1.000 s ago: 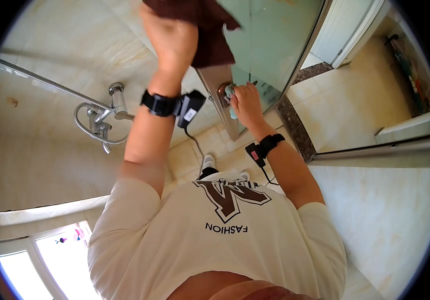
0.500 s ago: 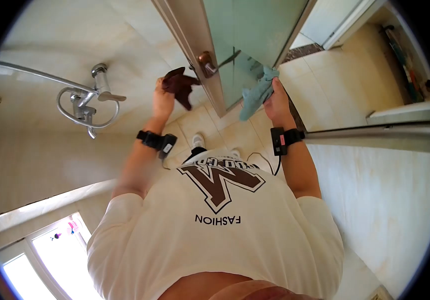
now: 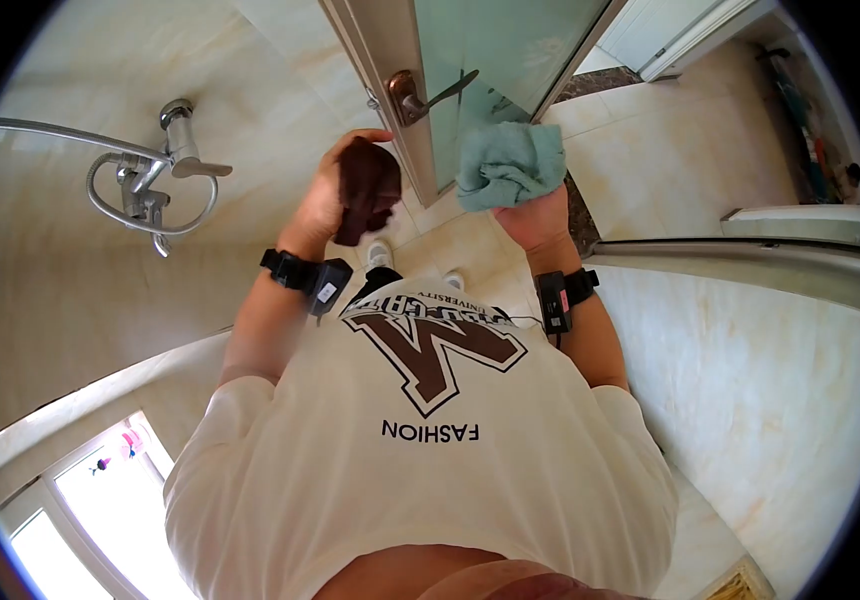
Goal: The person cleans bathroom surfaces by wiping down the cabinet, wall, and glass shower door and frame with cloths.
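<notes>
A dark maroon cloth (image 3: 368, 188) is bunched in my left hand (image 3: 322, 198), whose fingers curl behind it with one fingertip showing at its upper edge. In my right hand (image 3: 538, 218) I hold a pale green cloth (image 3: 512, 165). It is folded into a loose wad over the palm, and most of the fingers are hidden under it. Both hands are apart, in front of my chest. Between and beyond them stands a frosted glass door with a brown frame (image 3: 375, 60) and a bronze lever handle (image 3: 410, 98); neither cloth clearly touches it.
A chrome shower mixer (image 3: 145, 178) with a hose is on the tiled wall at left. A window (image 3: 100, 510) is at lower left. Beyond the doorway at right, long objects stand in a recess (image 3: 800, 130). A metal rail (image 3: 730, 250) tops the right wall.
The green cloth has turned from a narrow, hanging bundle into a broader wad over my right hand. The maroon cloth is more gathered, and my left hand has turned and come slightly lower.
</notes>
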Tool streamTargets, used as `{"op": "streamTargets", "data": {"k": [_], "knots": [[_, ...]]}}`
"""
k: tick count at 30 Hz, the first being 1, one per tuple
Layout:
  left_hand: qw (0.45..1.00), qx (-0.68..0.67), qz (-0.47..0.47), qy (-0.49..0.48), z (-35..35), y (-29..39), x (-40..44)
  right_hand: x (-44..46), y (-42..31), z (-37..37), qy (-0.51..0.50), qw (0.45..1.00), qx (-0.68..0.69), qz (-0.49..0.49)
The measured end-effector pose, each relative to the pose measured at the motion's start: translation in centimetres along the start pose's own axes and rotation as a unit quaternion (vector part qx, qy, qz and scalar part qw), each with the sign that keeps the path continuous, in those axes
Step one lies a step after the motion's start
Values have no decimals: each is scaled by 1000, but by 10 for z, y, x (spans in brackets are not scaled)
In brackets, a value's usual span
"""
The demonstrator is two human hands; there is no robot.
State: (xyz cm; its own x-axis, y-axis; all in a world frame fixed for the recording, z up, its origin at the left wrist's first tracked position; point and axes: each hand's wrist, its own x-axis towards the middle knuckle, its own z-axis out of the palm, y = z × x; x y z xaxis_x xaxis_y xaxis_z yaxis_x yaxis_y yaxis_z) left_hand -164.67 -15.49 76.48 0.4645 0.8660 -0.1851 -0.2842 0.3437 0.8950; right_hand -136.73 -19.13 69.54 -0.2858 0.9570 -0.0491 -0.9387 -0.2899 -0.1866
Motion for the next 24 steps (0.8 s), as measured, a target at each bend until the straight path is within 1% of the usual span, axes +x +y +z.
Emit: {"op": "streamTargets", "data": {"k": [1,2,3,5,6,8,9,10,11,12,14,15,16,18,19,20,21,22,23,24], "knots": [[996,57,50,-41,1,-4,5,1,4,16,-4,1000,3,-3],[996,59,51,-40,4,-6,10,1,8,32,-8,1000,5,-6],[992,120,32,-31,13,-7,14,1,12,48,-9,1000,5,-4],[973,229,3,-16,37,5,16,1,18,72,6,999,-36,-23],[965,259,30,-10,40,-4,24,2,18,68,6,999,-37,-21],[926,376,-5,-22,37,-6,29,1,19,50,-34,974,-204,-88],[927,375,-8,-24,40,-2,29,0,26,34,-31,975,-204,-88],[924,383,11,-5,44,1,30,-2,33,21,-50,989,-130,-59],[920,390,30,15,45,2,31,-3,36,11,-60,993,-92,-44],[920,391,30,15,43,-1,33,-4,40,15,-70,996,-54,-29],[875,458,142,66,37,-10,37,-8,46,25,-8,993,-89,77],[880,450,134,67,43,-3,33,-6,44,24,-25,984,-142,101],[880,452,133,65,42,-4,32,-6,44,33,-25,985,-140,99],[917,348,148,130,41,-6,30,-3,41,56,-35,980,-191,45],[935,273,188,128,44,-6,26,-2,40,61,-34,980,-191,42],[935,273,187,125,42,-7,25,-2,39,64,-27,988,-154,19],[901,350,242,82,39,-4,22,-2,38,65,-21,993,-117,-4],[856,424,294,37,40,0,20,-1,38,61,-21,993,-117,-5],[817,494,295,37,48,0,17,2,38,54,-9,993,-116,-6],[817,494,295,38,57,-1,16,2,39,50,-4,993,-115,-5]]}}
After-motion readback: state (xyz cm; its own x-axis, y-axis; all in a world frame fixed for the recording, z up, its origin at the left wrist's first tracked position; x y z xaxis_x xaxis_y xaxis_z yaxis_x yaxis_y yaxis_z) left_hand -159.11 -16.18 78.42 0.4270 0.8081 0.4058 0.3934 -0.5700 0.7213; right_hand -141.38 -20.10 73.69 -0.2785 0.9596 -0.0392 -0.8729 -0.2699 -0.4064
